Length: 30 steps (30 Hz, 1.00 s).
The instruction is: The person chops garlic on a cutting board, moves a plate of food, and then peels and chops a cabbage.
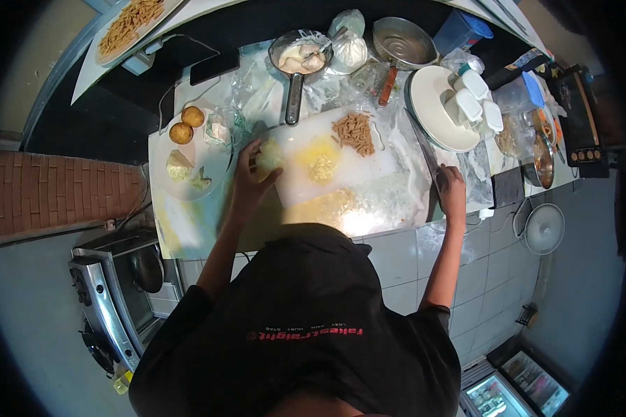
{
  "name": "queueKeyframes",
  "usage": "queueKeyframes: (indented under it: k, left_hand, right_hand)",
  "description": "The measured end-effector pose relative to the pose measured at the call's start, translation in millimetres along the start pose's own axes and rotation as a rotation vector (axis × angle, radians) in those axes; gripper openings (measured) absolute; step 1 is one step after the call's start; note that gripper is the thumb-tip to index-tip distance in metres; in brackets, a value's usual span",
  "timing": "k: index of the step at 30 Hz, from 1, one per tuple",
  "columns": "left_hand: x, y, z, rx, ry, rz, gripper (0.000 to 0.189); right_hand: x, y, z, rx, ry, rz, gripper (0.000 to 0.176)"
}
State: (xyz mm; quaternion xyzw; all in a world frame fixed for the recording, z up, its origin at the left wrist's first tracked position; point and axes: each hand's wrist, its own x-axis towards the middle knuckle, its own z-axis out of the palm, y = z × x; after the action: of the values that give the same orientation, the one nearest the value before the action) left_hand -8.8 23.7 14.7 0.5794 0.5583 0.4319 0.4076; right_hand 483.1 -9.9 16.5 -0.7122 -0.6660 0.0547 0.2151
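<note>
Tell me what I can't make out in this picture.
- Head view: much of the knife's handle, hidden by the right hand.
- Head view: what the pale piece in the left hand is; blurred, partly covered by fingers.
- Head view: the upper-left plate's far end, cut off by the top edge.

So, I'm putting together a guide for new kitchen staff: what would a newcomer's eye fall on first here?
Probably the heap of brown strips and the pale chopped bits on the white cutting board, mid-table. Next, perhaps the long knife in the right hand, to the right of the board.
</note>
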Motion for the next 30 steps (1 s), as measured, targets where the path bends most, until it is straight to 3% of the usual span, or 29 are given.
queueKeyframes:
  k: [6,16,19,22,24,26,28,30]
  left_hand:
    - [0.5,-15.9,7.7,-0.026,0.017,-0.026,0.080]
    - [-0.5,-14.4,9.6,-0.104,-0.020,-0.044,0.079]
    - [-1.0,-4.8,9.2,-0.120,-0.009,-0.046,0.079]
    - [-5.0,10.8,10.4,-0.142,-0.016,-0.037,0.079]
    - [-5.5,12.2,16.4,-0.164,-0.024,-0.028,0.079]
    - [-6.5,10.5,21.2,-0.332,-0.083,-0.074,0.075]
    - [-7.9,16.5,23.4,-0.431,-0.116,-0.121,0.074]
    - [-8.6,20.6,24.2,-0.533,-0.154,-0.162,0.074]
  right_hand:
    - [-5.1,7.6,-8.5,0.044,-0.017,-0.028,0.021]
    - [-8.4,11.5,-0.8,0.007,0.040,-0.058,0.018]
    - [-19.1,-6.5,-21.1,0.124,0.033,0.092,0.014]
    - [-40.8,-46.0,-38.7,0.344,-0.079,0.193,0.012]
    - [-55.6,-68.8,-42.1,0.382,-0.422,0.202,0.008]
    - [-71.9,-80.4,-33.2,0.480,-0.582,0.162,0.006]
    - [-77.9,-95.4,-32.2,0.343,-0.696,0.182,0.006]
    - [-83.6,-103.7,-28.6,0.381,-0.931,0.388,0.008]
